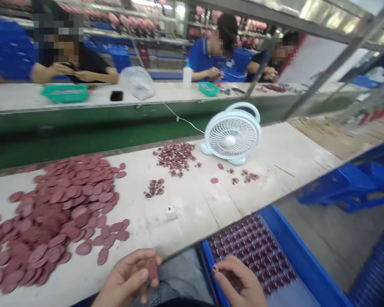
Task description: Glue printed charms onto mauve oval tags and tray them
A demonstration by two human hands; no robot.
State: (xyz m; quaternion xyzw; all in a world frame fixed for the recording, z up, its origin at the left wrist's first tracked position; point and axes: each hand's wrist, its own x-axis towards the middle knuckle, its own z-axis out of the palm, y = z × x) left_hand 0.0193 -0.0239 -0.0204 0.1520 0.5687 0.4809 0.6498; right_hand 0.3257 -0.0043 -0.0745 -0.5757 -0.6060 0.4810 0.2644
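Both hands work at six o'clock — left hand [128, 277] fingers pinch a maroon disc [152, 268], right hand [240, 281] fingers nip a small badge [215, 268] over the blue tray [294, 247]. Held off the table [192, 204] edge, either could slip floorward.

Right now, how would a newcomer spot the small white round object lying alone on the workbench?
Start at the pale blue desk fan on the white workbench. Look toward the big pile of maroon oval discs. The small white round object lies alone between them, the only white piece among the red parts.
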